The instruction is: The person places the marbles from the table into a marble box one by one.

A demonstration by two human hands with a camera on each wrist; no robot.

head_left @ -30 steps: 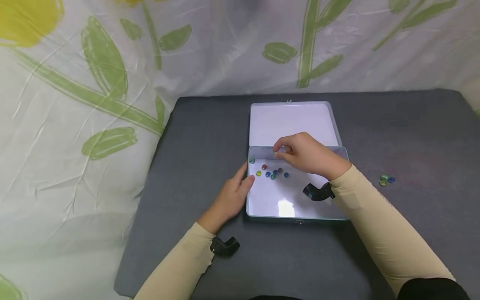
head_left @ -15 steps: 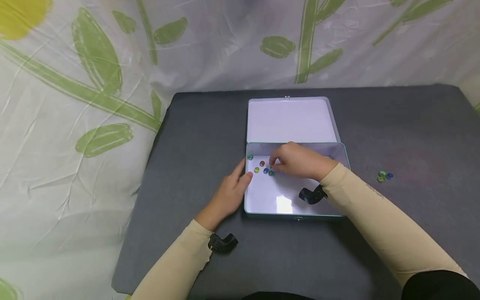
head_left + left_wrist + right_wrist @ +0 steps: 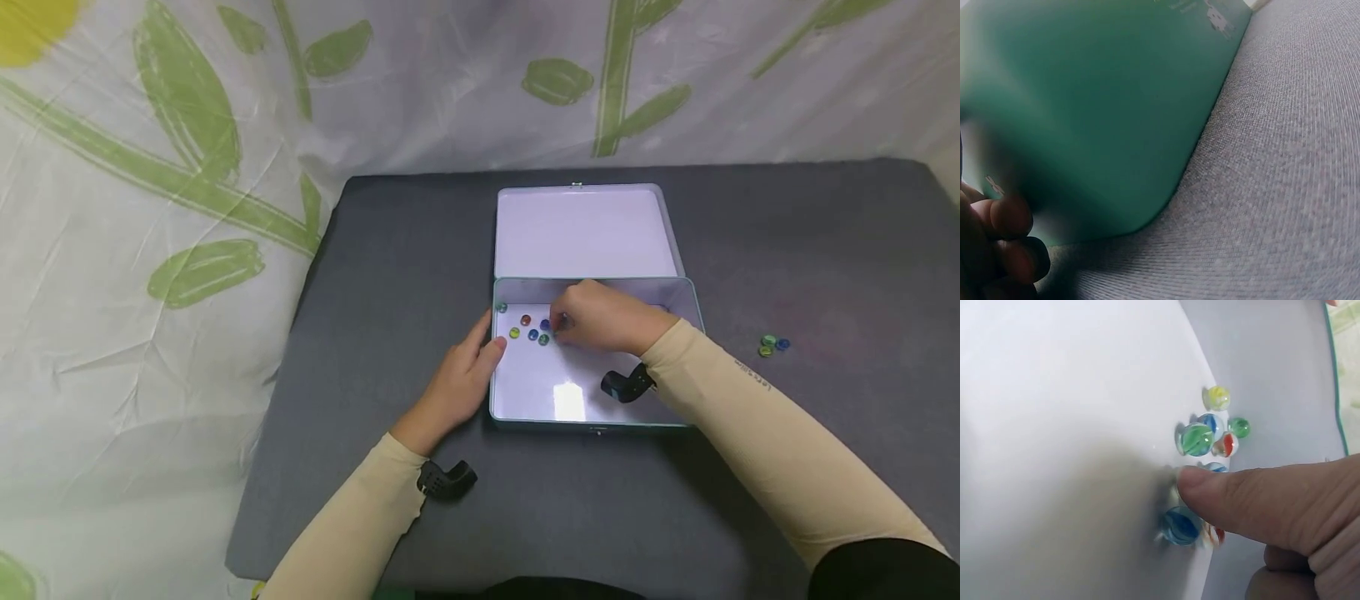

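A shallow metal box, white inside and green outside, lies open on the table. My left hand grips its left wall, thumb at the rim and fingers outside. Inside the box, my right hand is low over the floor, thumb and fingers together among glass marbles. A pale marble shows partly beneath the thumb, apparently pinched; the other fingertips are hidden. Beside the thumb lies a blue-streaked marble. Green, yellow and red marbles sit farther off, towards the box wall.
The box's lid is folded back flat behind it. Three marbles lie close together on the dark grey cloth to the right. A curtain with printed leaves hangs beyond the table's far edge.
My right hand has come down from above the box's back wall to the marbles on its floor, then shifted slightly right. My left hand keeps its hold on the box.
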